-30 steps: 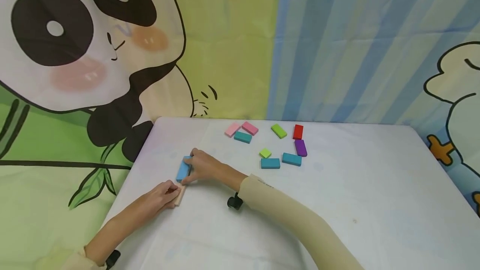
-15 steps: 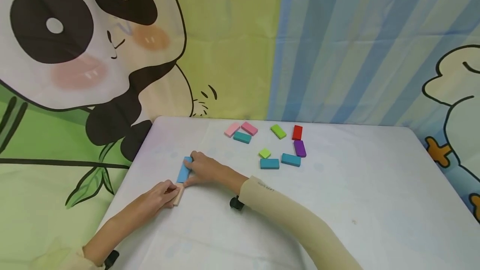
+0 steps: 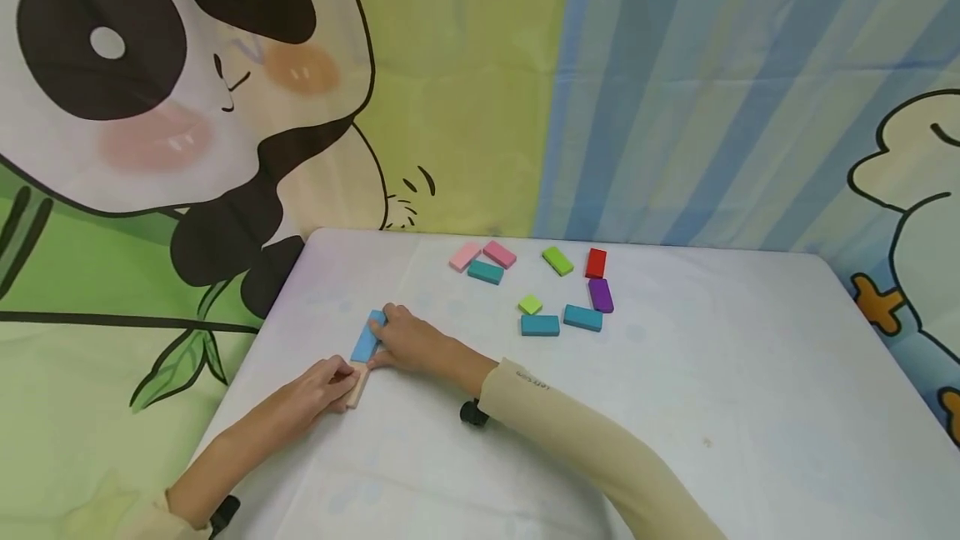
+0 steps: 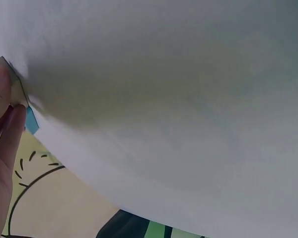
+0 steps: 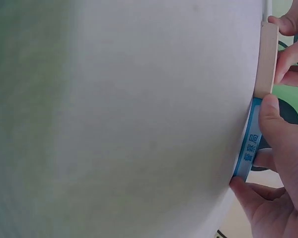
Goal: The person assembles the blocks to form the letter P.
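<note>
At the left side of the white table, two blocks lie end to end in one line. The nearer is a pale wooden block, pinched by my left hand from its left side. Beyond it lies a light blue block, which my right hand grips lengthwise, thumb at the near end and fingers at the far end. In the right wrist view, printed characters show on the side of the blue block, and the thumb sits right at the joint with the wooden block.
Farther back on the table lie two pink blocks beside a teal block. To their right are a green block, a red block, a purple block, a small lime piece and two blue-teal blocks.
More of the blue block's top shows beside my right hand than a second ago. Both hands keep their holds and nearly the same places; the head view shifts slightly.
</note>
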A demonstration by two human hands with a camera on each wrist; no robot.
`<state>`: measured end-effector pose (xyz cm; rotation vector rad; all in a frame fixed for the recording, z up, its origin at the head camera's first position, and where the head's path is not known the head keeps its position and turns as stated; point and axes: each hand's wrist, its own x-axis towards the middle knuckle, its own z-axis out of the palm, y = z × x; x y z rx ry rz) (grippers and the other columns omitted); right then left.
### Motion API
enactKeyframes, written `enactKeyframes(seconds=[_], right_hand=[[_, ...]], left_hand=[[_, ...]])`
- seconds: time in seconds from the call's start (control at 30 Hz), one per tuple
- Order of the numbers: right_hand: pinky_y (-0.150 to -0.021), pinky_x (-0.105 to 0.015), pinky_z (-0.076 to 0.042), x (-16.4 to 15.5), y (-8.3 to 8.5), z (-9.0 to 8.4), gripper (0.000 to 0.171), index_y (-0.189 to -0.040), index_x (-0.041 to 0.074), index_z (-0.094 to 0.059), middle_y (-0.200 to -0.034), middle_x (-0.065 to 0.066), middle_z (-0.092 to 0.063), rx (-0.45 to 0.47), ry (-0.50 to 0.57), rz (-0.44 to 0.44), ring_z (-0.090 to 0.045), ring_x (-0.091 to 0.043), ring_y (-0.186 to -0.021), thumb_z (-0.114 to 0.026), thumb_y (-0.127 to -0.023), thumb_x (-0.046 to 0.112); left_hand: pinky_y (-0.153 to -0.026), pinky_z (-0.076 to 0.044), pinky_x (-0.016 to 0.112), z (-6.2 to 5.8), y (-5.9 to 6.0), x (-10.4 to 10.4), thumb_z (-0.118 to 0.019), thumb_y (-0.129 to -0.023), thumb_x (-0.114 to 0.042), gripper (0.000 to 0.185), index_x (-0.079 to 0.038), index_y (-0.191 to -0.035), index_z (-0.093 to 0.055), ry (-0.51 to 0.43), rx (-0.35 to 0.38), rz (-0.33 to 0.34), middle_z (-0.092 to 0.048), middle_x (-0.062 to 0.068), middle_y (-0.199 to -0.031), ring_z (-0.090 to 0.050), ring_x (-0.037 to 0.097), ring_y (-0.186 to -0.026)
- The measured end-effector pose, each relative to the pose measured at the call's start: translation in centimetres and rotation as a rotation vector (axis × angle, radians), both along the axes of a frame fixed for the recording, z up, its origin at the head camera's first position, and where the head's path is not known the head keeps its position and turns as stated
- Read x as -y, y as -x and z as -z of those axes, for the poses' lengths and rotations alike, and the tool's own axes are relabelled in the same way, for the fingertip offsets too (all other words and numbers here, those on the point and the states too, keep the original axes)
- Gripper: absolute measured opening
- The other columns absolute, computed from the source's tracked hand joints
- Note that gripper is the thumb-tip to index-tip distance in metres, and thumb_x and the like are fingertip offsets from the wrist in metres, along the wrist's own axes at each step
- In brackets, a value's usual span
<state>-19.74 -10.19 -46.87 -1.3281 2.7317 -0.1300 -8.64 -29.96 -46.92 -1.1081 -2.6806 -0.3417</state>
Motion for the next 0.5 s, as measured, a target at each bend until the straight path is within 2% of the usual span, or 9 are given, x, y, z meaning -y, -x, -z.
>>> enactKeyframes(seconds=[0.27,0.4,0.5], right_hand=[[-0.094,-0.023,-0.048,-0.4,1.1,-0.3,0.068,-0.131,0.012,-0.062,-0.125,-0.012,-0.058,-0.044,0.092,-0.049,-0.056,-0.018,-0.108,-0.064,-0.082,0.059],[-0.09,-0.023,-0.048,-0.4,1.5,-0.2,0.058,-0.123,0.012,-0.068,-0.118,-0.011,-0.063,-0.028,0.14,-0.087,-0.059,-0.016,-0.1,-0.068,-0.082,0.053],[-0.09,-0.023,-0.048,-0.4,1.7,-0.1,0.053,-0.121,0.012,-0.069,-0.116,-0.01,-0.064,-0.015,0.157,-0.109,-0.06,-0.014,-0.098,-0.069,-0.083,0.049]], left_hand=[[-0.072,-0.05,0.02,-0.5,0.7,-0.1,-0.08,-0.074,-0.009,0.034,-0.005,-0.107,-0.072,-0.019,-0.015,-0.005,-0.056,0.003,-0.105,-0.055,0.014,-0.095],[-0.072,-0.052,0.025,-0.3,0.8,0.0,-0.079,-0.074,-0.011,0.034,-0.005,-0.107,-0.072,-0.04,-0.005,0.002,-0.058,0.009,-0.111,-0.06,0.018,-0.095],[-0.074,-0.055,0.03,0.0,0.8,0.1,-0.079,-0.074,-0.012,0.036,-0.004,-0.109,-0.072,-0.036,-0.026,0.01,-0.06,0.017,-0.117,-0.063,0.024,-0.097]])
